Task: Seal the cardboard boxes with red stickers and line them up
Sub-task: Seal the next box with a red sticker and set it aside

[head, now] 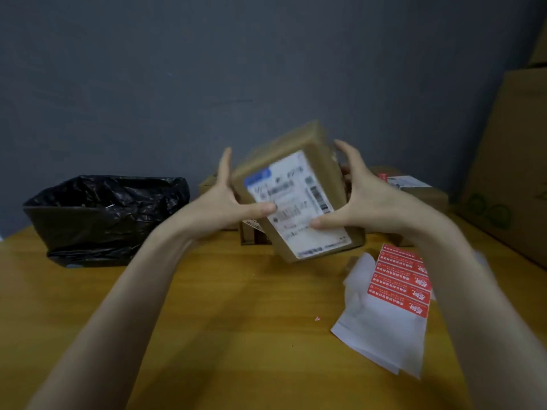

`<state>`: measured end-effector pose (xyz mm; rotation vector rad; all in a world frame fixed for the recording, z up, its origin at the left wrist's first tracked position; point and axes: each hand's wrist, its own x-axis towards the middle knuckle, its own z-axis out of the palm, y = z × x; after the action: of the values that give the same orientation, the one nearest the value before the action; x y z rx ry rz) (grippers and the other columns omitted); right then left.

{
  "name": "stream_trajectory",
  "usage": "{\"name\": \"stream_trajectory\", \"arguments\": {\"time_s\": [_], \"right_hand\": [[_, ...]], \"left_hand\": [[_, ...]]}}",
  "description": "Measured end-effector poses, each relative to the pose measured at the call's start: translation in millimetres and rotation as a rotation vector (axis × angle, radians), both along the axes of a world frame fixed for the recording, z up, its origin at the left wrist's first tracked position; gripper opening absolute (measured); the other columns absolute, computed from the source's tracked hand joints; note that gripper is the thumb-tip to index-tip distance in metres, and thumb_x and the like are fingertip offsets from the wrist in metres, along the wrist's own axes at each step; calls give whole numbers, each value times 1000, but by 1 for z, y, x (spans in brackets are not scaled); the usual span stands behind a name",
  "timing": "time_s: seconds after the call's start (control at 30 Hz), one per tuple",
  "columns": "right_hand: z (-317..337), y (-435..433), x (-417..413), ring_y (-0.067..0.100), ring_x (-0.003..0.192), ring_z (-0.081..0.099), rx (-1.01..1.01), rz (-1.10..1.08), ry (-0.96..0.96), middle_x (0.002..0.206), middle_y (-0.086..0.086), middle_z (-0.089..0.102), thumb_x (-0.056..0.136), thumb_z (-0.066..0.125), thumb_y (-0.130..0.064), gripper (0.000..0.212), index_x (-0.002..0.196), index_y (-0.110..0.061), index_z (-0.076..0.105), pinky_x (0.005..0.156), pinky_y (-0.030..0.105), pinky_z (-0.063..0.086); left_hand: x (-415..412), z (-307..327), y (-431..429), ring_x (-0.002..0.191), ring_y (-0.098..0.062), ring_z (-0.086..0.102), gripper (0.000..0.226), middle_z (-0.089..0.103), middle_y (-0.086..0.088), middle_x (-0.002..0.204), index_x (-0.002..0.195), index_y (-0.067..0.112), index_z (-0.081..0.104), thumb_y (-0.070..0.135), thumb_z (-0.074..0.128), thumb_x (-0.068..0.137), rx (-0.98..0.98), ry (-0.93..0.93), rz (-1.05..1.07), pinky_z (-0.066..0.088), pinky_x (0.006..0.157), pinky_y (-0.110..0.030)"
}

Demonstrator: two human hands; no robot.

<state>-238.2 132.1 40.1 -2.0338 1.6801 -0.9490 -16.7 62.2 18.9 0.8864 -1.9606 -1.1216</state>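
A brown cardboard box [319, 161] with a white shipping label facing me is held tilted in the air above the wooden table [225, 306]. My left hand [228, 202] grips its left side, thumb on the label. My right hand [364, 199] grips its right side, thumb on the label's lower part. A sheet of red stickers [399, 279] lies on white backing paper at the right of the table. More cardboard boxes stand behind the held one: one [420, 187] at the right with a red sticker on top, another [207, 184] partly hidden at the left.
A bin lined with a black plastic bag [103, 214] stands at the table's back left. Large cardboard cartons [509, 173] are stacked along the right edge. A grey wall is behind. A tiny red scrap [317, 318] lies on the table.
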Motion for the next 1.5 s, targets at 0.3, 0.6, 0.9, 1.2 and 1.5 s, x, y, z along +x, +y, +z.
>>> {"name": "stream_trajectory", "arguments": {"time_s": [0.3,0.6,0.9,1.2,1.5], "right_hand": [[-16,-5,28,18,127,29,144,44,698,137,-6,33,60,80,-50,112,146,-34,10,104,38,26],[-1,6,2,0,116,35,212,46,267,130,-19,36,62,64,-60,87,139,-40,30,92,19,35],[-2,2,-10,0,94,62,1,60,-68,96,-18,68,90,51,-35,20,102,-35,67,84,23,51],[1,8,17,-2,90,63,133,205,-29,97,-10,71,85,61,-32,24,104,-21,70,78,13,50],[-10,2,37,22,58,68,485,-2,-116,76,13,71,92,57,-26,51,133,-13,29,57,27,58]], "left_hand": [[-5,-4,3,127,0,31,114,22,13,148,148,31,8,37,84,63,-227,-659,-194,29,101,-14],[8,1,2,113,1,36,101,28,14,126,136,29,24,27,88,58,-408,-631,-131,36,88,-9],[13,7,4,111,20,26,95,19,20,120,132,36,21,1,76,63,-604,-527,-192,40,81,-6],[43,13,-7,116,24,26,101,25,44,125,134,52,24,6,81,64,-394,-631,-310,30,87,2],[2,-3,-9,129,-20,40,45,47,3,130,127,35,50,23,62,84,-575,-698,229,40,99,-44]]}}
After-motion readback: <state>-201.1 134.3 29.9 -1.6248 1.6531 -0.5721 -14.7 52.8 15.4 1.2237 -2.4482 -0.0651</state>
